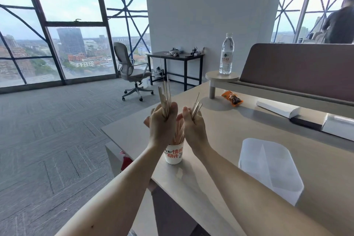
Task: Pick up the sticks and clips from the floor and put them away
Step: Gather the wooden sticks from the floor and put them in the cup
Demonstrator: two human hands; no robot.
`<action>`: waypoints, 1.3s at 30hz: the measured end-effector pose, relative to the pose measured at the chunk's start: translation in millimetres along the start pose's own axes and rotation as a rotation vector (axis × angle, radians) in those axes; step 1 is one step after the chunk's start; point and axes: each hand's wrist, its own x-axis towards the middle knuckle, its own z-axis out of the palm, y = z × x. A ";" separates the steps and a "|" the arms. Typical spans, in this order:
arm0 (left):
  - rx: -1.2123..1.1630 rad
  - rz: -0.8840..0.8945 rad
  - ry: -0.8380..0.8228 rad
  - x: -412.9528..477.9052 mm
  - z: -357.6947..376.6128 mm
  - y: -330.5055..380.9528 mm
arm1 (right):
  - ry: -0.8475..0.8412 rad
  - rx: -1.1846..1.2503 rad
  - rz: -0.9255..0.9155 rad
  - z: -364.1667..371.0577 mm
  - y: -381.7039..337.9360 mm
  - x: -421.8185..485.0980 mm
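Note:
My left hand (162, 122) grips a bundle of thin wooden sticks (165, 95) that point upward. My right hand (193, 123) grips a smaller bundle of sticks (197, 106), tilted to the right. Both hands hover close together just above a white paper cup (174, 154) with red and black print. The cup stands on the beige table (220, 140) near its left corner and holds several more sticks (178, 136). No clips are visible.
A clear plastic container (272, 170) lies on the table to the right. A snack packet (231, 98), white boxes (277, 108) and a water bottle (226, 53) on a small round shelf sit further back. An office chair (132, 71) stands on the grey carpet.

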 end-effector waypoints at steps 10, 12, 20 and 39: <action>-0.095 -0.177 -0.028 -6.1 -8.2 -13.1 | -0.139 -0.001 0.122 4.2 -6.7 -6.9; -0.126 -0.198 -0.021 -7.9 -8.9 -16.0 | -0.173 -0.008 0.165 6.3 -6.6 -5.3; -0.204 -0.203 -0.095 -10.1 -12.0 -26.2 | -0.174 -0.053 0.092 -0.6 -9.3 -2.4; 0.048 -0.092 -0.334 7.7 -37.0 -14.6 | -0.339 -0.683 -0.144 -10.6 -22.1 -2.5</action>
